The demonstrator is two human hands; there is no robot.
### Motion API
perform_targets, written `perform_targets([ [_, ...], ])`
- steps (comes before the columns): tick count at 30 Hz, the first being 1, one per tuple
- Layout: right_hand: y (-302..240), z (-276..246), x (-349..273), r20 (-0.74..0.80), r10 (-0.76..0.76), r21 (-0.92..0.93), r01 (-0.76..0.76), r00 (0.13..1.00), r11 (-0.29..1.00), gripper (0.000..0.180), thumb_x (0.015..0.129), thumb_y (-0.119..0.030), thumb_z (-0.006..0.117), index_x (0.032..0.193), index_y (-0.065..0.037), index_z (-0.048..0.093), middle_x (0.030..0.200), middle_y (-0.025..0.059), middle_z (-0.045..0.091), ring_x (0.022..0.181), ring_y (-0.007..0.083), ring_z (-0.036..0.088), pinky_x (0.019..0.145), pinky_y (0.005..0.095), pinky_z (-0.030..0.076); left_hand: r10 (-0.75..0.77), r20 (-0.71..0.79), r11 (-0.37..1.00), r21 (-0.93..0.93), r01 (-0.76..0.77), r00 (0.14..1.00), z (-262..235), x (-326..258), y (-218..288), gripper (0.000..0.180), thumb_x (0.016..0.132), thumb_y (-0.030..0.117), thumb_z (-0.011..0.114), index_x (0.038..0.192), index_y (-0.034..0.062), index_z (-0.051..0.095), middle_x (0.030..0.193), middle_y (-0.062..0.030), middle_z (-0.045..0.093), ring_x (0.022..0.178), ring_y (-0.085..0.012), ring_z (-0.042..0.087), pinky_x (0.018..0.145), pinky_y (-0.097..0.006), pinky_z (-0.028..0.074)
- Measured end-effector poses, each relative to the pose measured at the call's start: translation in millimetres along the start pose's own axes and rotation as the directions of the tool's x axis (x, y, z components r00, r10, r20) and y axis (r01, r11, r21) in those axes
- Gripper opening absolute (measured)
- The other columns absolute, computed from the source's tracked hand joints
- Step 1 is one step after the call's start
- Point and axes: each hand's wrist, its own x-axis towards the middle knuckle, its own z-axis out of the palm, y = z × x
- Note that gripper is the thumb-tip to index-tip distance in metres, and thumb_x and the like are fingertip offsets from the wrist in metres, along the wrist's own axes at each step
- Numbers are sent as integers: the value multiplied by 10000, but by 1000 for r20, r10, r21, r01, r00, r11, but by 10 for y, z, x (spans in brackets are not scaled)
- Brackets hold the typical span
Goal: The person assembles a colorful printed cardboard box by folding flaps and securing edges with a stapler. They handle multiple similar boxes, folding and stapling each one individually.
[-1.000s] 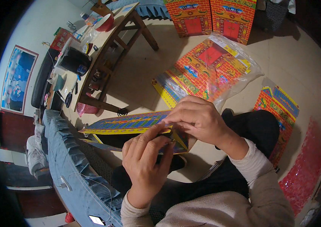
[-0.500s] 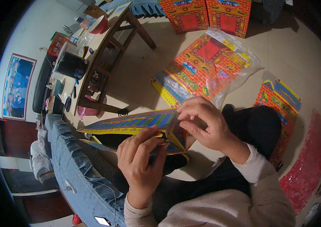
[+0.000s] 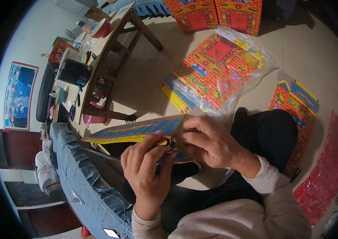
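Tiled floor (image 3: 300,55); carton (image 3: 139,128) edge between clamped left fingers (image 3: 150,155); right fingers (image 3: 201,125) touching, grip unclear

The scene is seen from the head, through a wide, round lens pointed down. The left hand (image 3: 149,169) and right hand (image 3: 213,143) are shown up near, the floor (image 3: 296,51) is shown farther off, and the counter (image 3: 102,44) far left.

Two hands (image 3: 147,169) (image 3: 214,147), one held carton (image 3: 137,128), two upright boxes (image 3: 196,18) (image 3: 238,20), one bowl (image 3: 101,28)
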Motion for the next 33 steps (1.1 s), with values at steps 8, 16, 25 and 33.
perform_targets([
  [8, -24, -41, 29, 30, 7, -19, -7, 1000, 1000, 351, 889, -203, 783, 1201, -75, 688, 1195, 127, 593, 1079, 333, 638, 929, 448, 531, -45, 47, 994, -93, 49, 998, -61, 9, 25, 289, 680, 24, 877, 898, 82, 696, 1257, -99, 749, 1171, -307, 651, 1063, -424, 439],
  [16, -4, 18, 6, -32, 40, 18, -39, 999, 999, 405, 870, -148, 797, 1226, -58, 624, 1221, 153, 610, 1109, 354, 639, 950, 461, 530, -36, 5, 999, -22, 36, 999, 7, 8, 30, 279, 701, 23, 879, 909, 90, 705, 1212, -80, 761, 1145, -290, 662, 1065, -429, 439],
  [25, -17, 66, -15, -93, 159, 172, -142, 983, 975, 477, 853, -69, 806, 1277, -45, 588, 1181, 162, 665, 1080, 367, 666, 943, 451, 541, 33, -54, 998, 57, -30, 998, 95, 5, -33, 248, 779, 89, 849, 986, 111, 713, 1150, -44, 755, 1018, -242, 695, 1022, -429, 449],
  [33, 64, 31, 156, -157, 14, -14, -16, 988, 1000, 375, 881, -123, 808, 1244, -103, 716, 971, 81, 673, 868, 266, 662, 794, 399, 541, 18, -67, 999, 47, -15, 998, 136, 14, -26, 235, 755, 52, 859, 942, 104, 728, 1112, -39, 767, 1060, -250, 683, 1036, -423, 448],
])
